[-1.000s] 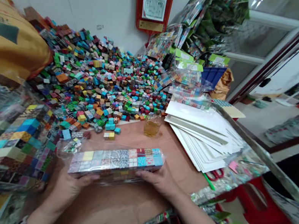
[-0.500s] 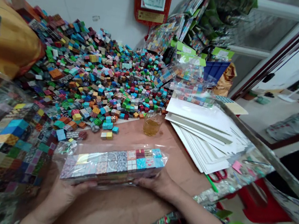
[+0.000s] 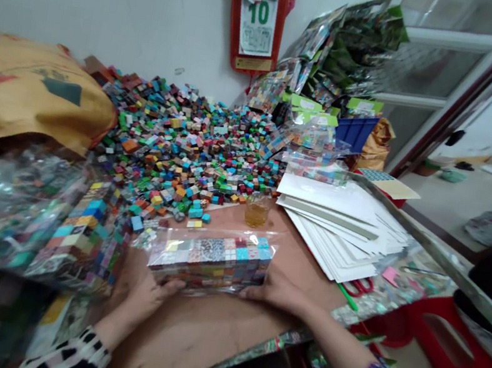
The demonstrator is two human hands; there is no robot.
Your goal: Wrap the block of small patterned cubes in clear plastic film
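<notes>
Between my hands is a long block of colourful patterned cubes in a clear plastic bag, resting on or just above the brown table top. My left hand grips its left end, thumb along the near side. Around the right end, my right hand is closed with the thumb on the near face. Other bagged cube blocks lie left of my left hand. Just beyond the held bag stands a clear cup of amber liquid, close to a few loose cubes.
A large heap of small cubes fills the table's back, beside a yellow sack. White card sheets are stacked at right, near red-handled scissors and a green pen. A red stool stands right of the table.
The view has shifted up and left, showing more of the wall and sack. The bagged block has tilted so more of its near face shows, and both hands still hold its ends.
</notes>
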